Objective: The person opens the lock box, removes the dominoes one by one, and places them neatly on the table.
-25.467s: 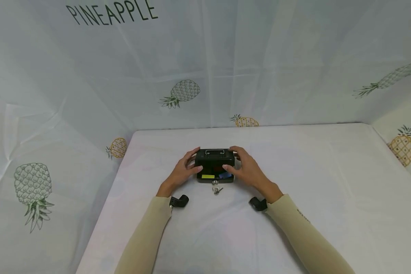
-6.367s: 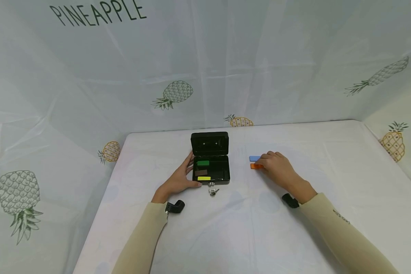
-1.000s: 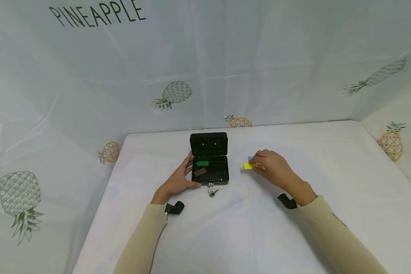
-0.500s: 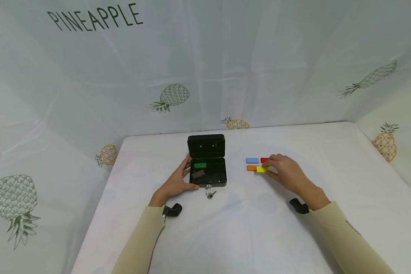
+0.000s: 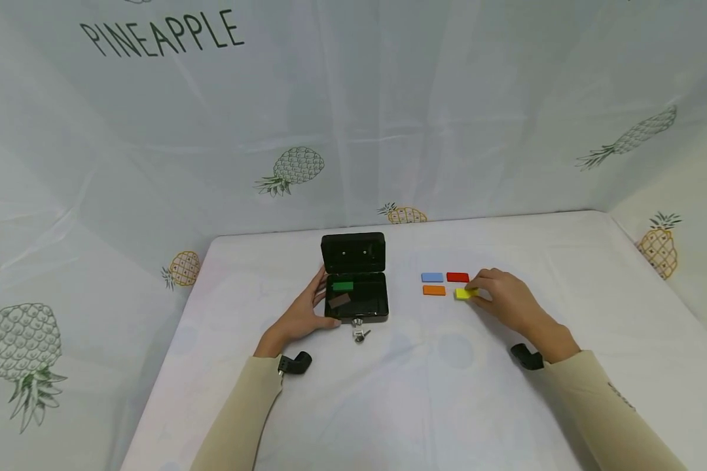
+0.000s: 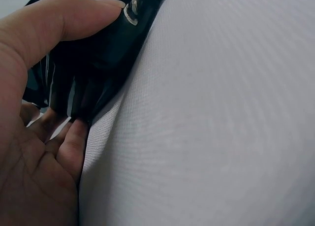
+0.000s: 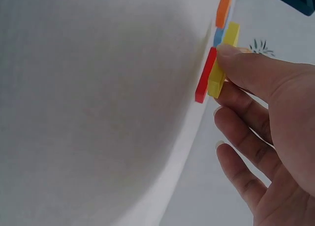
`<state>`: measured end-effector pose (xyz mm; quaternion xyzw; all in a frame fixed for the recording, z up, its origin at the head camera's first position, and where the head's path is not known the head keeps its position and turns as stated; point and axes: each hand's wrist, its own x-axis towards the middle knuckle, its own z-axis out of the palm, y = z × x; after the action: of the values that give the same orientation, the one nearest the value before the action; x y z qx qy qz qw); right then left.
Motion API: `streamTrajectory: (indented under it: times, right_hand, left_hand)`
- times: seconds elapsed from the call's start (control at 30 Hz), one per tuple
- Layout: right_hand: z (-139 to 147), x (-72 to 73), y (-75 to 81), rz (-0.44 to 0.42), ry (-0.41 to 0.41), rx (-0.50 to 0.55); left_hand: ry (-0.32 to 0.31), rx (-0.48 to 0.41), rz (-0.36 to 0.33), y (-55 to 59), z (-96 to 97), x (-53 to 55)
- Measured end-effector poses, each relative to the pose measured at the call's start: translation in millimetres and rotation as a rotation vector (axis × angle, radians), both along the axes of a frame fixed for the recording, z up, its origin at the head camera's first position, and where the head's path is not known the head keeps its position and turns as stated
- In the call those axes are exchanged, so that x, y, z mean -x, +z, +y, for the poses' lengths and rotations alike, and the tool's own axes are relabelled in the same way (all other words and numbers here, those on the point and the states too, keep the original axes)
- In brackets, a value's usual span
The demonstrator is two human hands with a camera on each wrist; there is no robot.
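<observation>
A small black metal cash box [image 5: 374, 299] stands with its lid [image 5: 353, 252] raised. My left hand [image 5: 302, 316] holds its left side, thumb at the front corner and fingers along the side wall. Inside lie a green block [image 5: 343, 286] and a tilted brown block [image 5: 339, 301]. To the right, my right hand [image 5: 509, 302] pinches a yellow block [image 5: 462, 294] between thumb and index finger, its other fingers loosely bent in the right wrist view. The yellow block is right of an orange block [image 5: 434, 290] and in front of a red block [image 5: 457, 277].
A light blue block [image 5: 432, 277] lies left of the red one, behind the orange one. Keys [image 5: 361, 336] hang from the lock at the box's front. A white cloth covers the table [image 5: 389, 405]; a pineapple-print curtain [image 5: 448, 118] rises behind it.
The box was closed at first and is now opened. The yellow block has left it and, over the last second, moved right past the orange block. My left hand has stayed at the box.
</observation>
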<state>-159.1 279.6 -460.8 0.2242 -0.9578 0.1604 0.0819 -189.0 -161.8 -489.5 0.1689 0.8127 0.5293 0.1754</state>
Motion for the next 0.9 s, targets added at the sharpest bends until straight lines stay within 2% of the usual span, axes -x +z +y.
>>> streamTrajectory:
  times: [0.9]
  right_hand:
    - [-5.7,11.8,-2.7,0.001,0.03,-0.001]
  left_hand:
    - [-0.011,0.009,0.026,0.4,-0.7,-0.2]
